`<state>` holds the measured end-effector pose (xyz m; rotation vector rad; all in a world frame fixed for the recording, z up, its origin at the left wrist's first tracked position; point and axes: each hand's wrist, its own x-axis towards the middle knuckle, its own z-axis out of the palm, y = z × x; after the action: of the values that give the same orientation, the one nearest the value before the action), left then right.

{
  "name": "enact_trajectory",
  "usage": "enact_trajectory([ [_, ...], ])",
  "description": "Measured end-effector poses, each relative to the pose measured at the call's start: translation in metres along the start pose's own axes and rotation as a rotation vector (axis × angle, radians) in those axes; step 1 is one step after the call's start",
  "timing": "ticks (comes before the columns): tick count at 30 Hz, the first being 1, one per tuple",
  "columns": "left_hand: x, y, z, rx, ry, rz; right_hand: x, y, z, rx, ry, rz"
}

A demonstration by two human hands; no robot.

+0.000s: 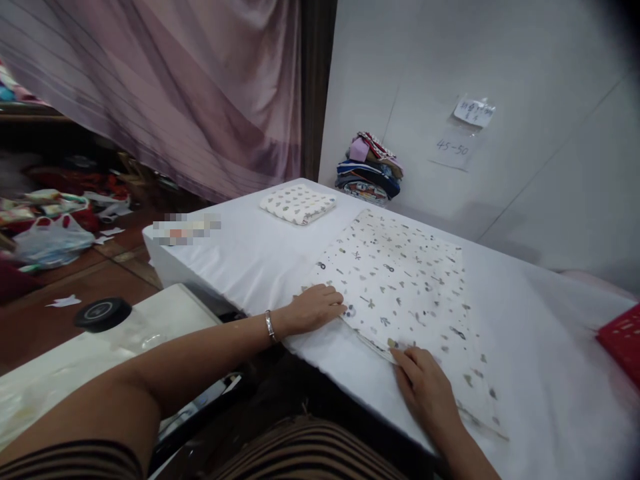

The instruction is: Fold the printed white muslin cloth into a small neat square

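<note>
A white cloth (405, 280) printed with small grey and green motifs lies spread in a flat rectangle on the white-covered table (240, 247). Its near edge shows more than one layer. My left hand (317, 309), with a silver bracelet at the wrist, is closed on the near left part of that edge. Further right along the same edge, my right hand (425, 380) pinches the fabric between thumb and fingers. Beyond my left hand, a folded cloth (299, 203) with a similar print rests near the far end of the table.
A stack of folded fabrics (369, 170) stands by the wall beyond the table. Left of me, a black round object (103, 313) sits on a pale surface. A plastic bag (54, 240) lies on the floor. A red object (623, 343) is at the right edge.
</note>
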<state>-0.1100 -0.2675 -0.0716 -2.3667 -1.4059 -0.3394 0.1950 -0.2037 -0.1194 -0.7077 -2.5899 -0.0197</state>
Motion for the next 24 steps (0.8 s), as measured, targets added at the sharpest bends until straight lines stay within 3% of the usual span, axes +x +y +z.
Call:
enact_trajectory([
  [5, 0.011, -0.001, 0.004, 0.015, 0.000, 0.098, 0.001, -0.003, -0.002, 0.010, -0.002, 0.009],
  [9, 0.012, -0.003, 0.010, 0.051, 0.031, 0.043, 0.002, -0.004, -0.004, 0.013, 0.024, 0.006],
  [13, 0.006, -0.003, 0.015, 0.011, -0.021, 0.061, 0.002, -0.004, -0.004, 0.038, 0.025, 0.004],
  [24, -0.004, 0.001, 0.009, -0.109, -0.091, 0.062, 0.003, -0.003, -0.004, 0.055, 0.005, -0.001],
])
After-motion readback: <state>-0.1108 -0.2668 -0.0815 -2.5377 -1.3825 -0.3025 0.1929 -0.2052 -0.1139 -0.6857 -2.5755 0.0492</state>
